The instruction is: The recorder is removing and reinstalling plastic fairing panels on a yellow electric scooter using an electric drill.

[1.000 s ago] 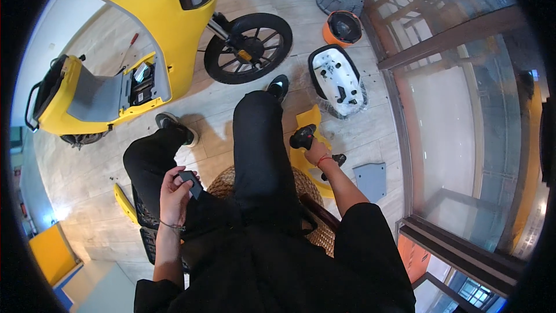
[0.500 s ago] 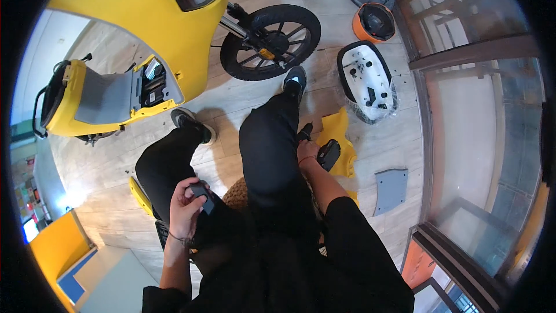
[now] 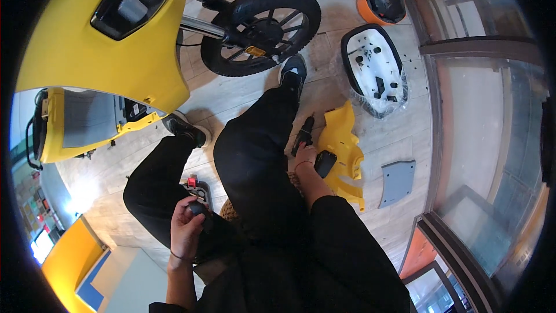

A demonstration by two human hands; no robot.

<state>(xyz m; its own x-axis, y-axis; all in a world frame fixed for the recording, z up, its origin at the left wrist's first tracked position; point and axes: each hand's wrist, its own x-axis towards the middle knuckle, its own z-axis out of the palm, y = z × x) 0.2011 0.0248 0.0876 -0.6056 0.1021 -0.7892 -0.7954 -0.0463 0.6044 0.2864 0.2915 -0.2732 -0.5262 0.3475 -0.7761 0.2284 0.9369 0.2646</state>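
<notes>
My left hand (image 3: 186,227), over my left thigh, pinches a small dark grey block-like part (image 3: 200,213). Its exact kind is hard to make out. Down beside my right leg, my right hand (image 3: 305,157) is closed round the handle of a black cordless drill (image 3: 304,131). The drill's nose points away from me, and its blocky battery end shows to the right of the hand. A yellow curved plastic panel (image 3: 343,149) lies on the floor right beside the drill.
A yellow scooter (image 3: 124,46) with its black front wheel (image 3: 267,30) stands ahead. To the right lie a white-and-black shell (image 3: 373,61) in clear film, an orange helmet (image 3: 377,8) and a grey plate (image 3: 397,183). A red-and-black item (image 3: 197,186) sits beside my left thigh.
The view has shifted, bringing the scooter closer and larger at left. Both hands keep their hold. The drill shows more fully, and the red-and-black item has come into sight by my left thigh.
</notes>
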